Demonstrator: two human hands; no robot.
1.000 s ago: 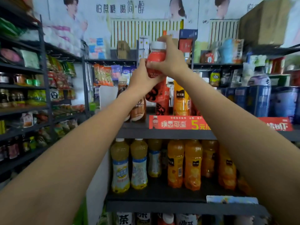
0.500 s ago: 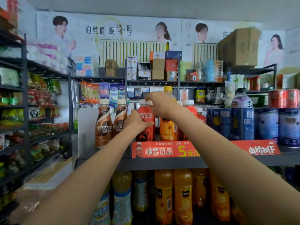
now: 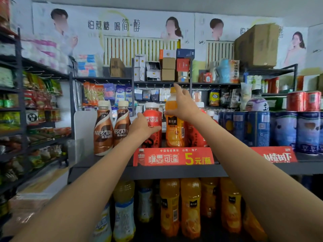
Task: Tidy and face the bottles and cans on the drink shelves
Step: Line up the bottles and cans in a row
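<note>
On the upper drink shelf [image 3: 104, 163] a red bottle [image 3: 153, 119] with a white cap stands upright. My left hand [image 3: 140, 128] grips its left side, thumb across the label. Just to its right stands an orange juice bottle [image 3: 174, 133] with a black label. My right hand [image 3: 184, 106] wraps around that bottle's shoulder, thumb in front and index finger pointing up beside the cap. More red bottles [image 3: 197, 137] stand behind my right wrist, mostly hidden.
Two brown Nescafé bottles [image 3: 103, 131] stand left of the red bottle. Blue cans [image 3: 258, 128] fill the shelf's right side, with red cans [image 3: 304, 100] stacked on top. A red price strip [image 3: 173, 157] runs along the shelf's front edge. Orange and pale drink bottles [image 3: 190, 203] stand on the shelf below.
The red bottle, held up in both hands a second ago, now stands on the shelf. My right hand left its cap and moved right onto the orange juice bottle.
</note>
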